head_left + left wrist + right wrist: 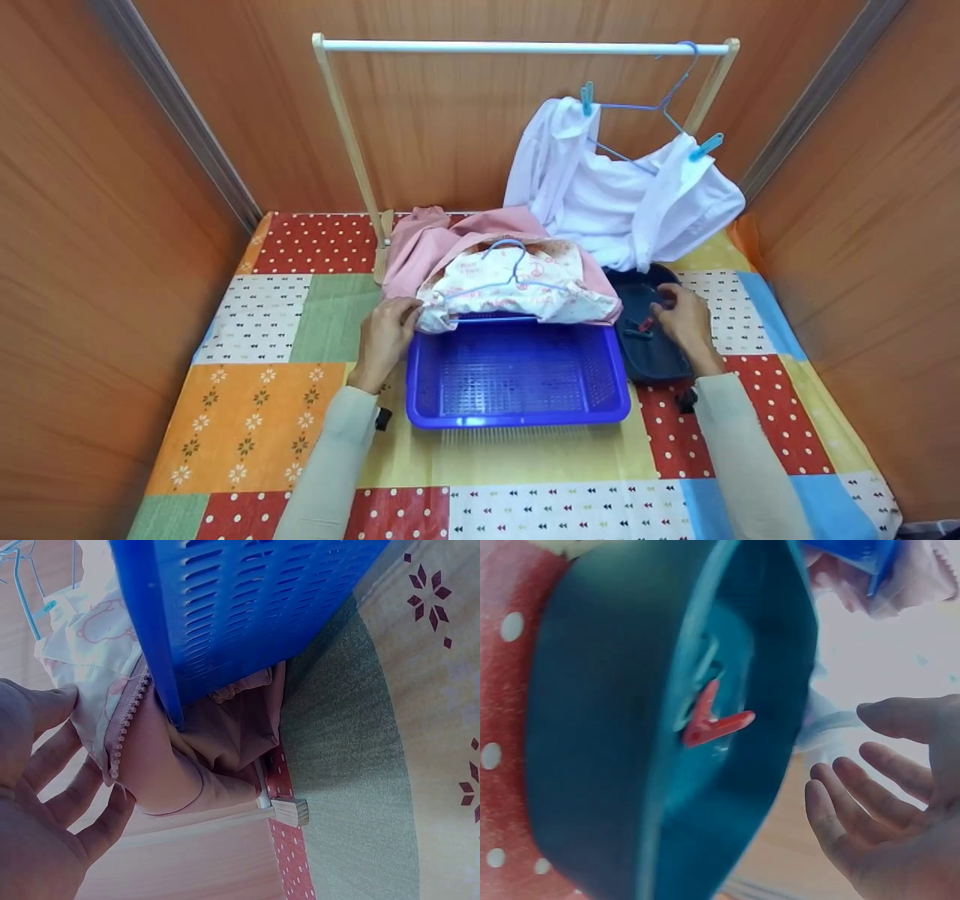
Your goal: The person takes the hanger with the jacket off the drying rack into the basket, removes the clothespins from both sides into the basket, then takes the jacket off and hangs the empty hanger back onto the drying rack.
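A pink zip-up garment (506, 221) with a white printed lining (480, 277) lies over the back rim of the blue-purple basket (517, 416). On the lining rests a blue wire hanger (514, 262), its hook upward. At the left front corner, my left hand (386, 337) pinches the garment's edge between thumb and fingers, close to the zipper teeth (129, 720). My right hand (686, 319) hovers over the dark tub (652, 367), fingers spread and holding nothing. Inside that tub lie a red clothespin (705, 724) and a teal clothespin (637, 334).
Behind stands a rack with a white bar (517, 47) and wooden legs. From its right end a blue hanger (637, 106) carries a white shirt (607, 195), clipped by teal clothespins (587, 97). Wooden panels (90, 247) close in the patchwork-covered table (247, 420).
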Tool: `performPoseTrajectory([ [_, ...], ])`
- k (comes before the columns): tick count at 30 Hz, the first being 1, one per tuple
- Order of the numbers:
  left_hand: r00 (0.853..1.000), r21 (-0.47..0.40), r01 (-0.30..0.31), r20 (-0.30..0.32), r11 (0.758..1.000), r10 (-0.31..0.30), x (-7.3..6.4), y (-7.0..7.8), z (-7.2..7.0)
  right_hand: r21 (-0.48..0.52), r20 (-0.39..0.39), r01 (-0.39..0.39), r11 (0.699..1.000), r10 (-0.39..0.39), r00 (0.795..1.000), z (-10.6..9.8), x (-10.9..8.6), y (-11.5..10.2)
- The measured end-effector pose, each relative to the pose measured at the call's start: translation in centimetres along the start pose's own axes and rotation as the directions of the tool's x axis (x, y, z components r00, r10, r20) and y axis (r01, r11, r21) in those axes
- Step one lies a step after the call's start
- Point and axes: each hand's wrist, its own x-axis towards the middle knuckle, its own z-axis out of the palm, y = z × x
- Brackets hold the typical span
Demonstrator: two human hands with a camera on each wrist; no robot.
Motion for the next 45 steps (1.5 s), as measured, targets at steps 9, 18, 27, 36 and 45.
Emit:
performPoseTrajectory([
  [9, 1.000, 0.005, -0.005, 0.000, 1.000, 0.005, 0.0, -0.1, 0.1, 0.033, -0.102, 0.116, 0.993, -0.112, 0.988, -1.3, -1.1, -3.2],
  [18, 1.000, 0.006, -0.007, 0.002, 1.000, 0.007, -0.1, 0.0, 0.1, 0.057, -0.144, 0.225, 0.973, -0.215, 0.966, -2.3, -2.2, -6.2],
  [27, 1.000, 0.008, -0.005, 0.001, 1.000, 0.005, -0.1, 0.0, 0.1, 0.069, -0.150, 0.341, 0.938, -0.328, 0.933, -2.2, -2.9, -8.7],
  [36, 1.000, 0.007, 0.000, 0.007, 1.000, 0.000, -0.1, 0.0, 0.2, 0.084, -0.115, 0.399, 0.913, -0.388, 0.914, -1.2, -3.2, -10.5],
  [45, 1.000, 0.002, -0.001, 0.011, 1.000, 0.001, 0.0, -0.1, 0.2, 0.088, -0.076, 0.483, 0.871, -0.478, 0.875, 0.1, -2.8, -12.7],
])
